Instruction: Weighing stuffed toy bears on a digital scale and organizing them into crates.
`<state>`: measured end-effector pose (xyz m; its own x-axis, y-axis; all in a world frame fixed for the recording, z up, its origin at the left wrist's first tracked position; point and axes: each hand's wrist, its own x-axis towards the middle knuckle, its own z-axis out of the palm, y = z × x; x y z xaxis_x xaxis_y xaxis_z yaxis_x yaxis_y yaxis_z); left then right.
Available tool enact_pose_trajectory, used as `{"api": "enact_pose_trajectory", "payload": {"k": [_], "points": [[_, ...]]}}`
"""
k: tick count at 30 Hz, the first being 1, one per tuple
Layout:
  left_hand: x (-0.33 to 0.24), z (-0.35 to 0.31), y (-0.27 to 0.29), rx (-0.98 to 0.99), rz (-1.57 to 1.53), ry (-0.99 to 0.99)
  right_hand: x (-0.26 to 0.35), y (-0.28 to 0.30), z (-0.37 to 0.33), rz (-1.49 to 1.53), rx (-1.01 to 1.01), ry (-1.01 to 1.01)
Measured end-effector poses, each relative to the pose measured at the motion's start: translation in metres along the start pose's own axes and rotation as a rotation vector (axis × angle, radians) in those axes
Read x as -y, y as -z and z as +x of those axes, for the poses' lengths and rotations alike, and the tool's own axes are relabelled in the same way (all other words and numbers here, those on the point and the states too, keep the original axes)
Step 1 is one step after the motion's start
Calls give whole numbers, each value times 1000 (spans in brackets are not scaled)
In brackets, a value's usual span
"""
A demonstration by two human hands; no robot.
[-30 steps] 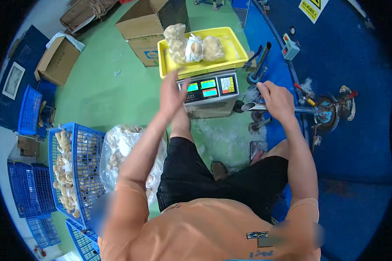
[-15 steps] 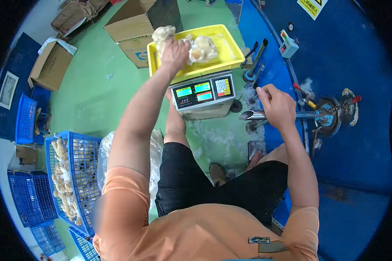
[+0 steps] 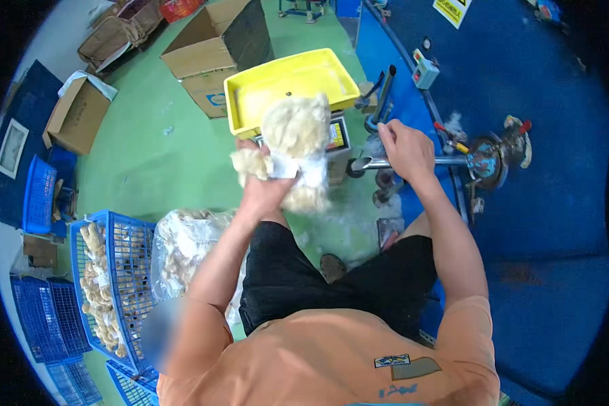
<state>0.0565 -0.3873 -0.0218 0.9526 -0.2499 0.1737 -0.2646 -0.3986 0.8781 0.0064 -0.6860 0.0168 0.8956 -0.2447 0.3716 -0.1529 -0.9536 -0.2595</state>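
My left hand is closed on a fluffy cream plush toy, which hangs in front of the yellow tray. White patches show at its middle, and its lower end is smeared by motion. The shallow yellow tray stands on a digital scale, mostly covered by the toy. At the right, my right hand has its fingers curled, over a metal tube with a slant-cut end. Whether the fingers grip the tube or something small is hidden.
A blue machine panel takes up the right side, with a small switch box. At left stand a blue crate of tan plush toys and a clear bag. An open cardboard box stands behind the tray. White fluff litters the floor.
My left hand has lifted the plush toy out of the yellow tray and drawn it toward me. My right hand stays by the tube. The whole view has shifted slightly.
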Motion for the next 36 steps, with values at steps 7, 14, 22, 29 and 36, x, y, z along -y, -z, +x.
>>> {"api": "enact_pose_trajectory", "payload": {"k": [7,14,22,29,36], "points": [[8,-56,-58,98,-114,109,1,0,-6,-71,-128,-43],[-32,-22,-78,72,215,-235,-1,-4,-8,-84,-189,-44],[-28,-13,-76,228,341,-51,-2,-6,-8,-38,-237,-36],[-29,-35,-77,161,368,-186,1,-2,-8,-24,-193,-54],[-81,-14,-90,102,533,-451,-4,-4,-8,-11,-192,-27]]}}
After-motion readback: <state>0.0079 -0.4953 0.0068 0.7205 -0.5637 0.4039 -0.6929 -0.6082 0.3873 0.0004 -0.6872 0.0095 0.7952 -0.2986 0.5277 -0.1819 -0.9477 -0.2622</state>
